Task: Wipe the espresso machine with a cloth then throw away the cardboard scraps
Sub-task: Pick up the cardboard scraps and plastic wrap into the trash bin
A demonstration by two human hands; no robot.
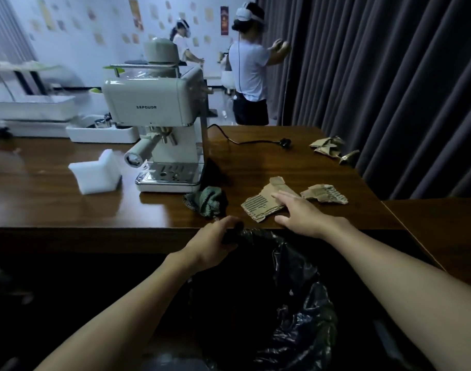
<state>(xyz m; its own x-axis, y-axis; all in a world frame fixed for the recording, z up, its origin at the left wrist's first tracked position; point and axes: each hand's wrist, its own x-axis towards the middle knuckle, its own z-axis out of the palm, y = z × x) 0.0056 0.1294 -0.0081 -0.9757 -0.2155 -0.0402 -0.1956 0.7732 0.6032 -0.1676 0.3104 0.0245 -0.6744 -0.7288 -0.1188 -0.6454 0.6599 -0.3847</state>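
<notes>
Scrap disposal is judged in hand: the bin bag [290,303] is gripped by the left hand [213,246], while the nearest cardboard scrap [258,206] on the desk [68,210] is touched by straight fingers [282,197] of the right hand [301,214] and must next be grasped.

Staged indoor recording room, office-like in its fittings. A long wooden desk [255,162] is carrying an espresso machine [159,116] near its middle, the power cord [255,141] and plug lying loose toward the far edge. A white foam packing block [97,172] is sitting left of the machine. Torn cardboard scraps [258,207] are lying near the front edge and at the far right corner. Dark floor-length curtains [389,89] are hanging along the right side, and paper sheets [135,14] are dotting the pale back wall [95,57]. Beyond the far edge, a person in a white shirt [249,68] and a second person [182,44] are standing, both wearing head-mounted devices. A black bin liner [296,303] is gaping below the front edge.
</notes>
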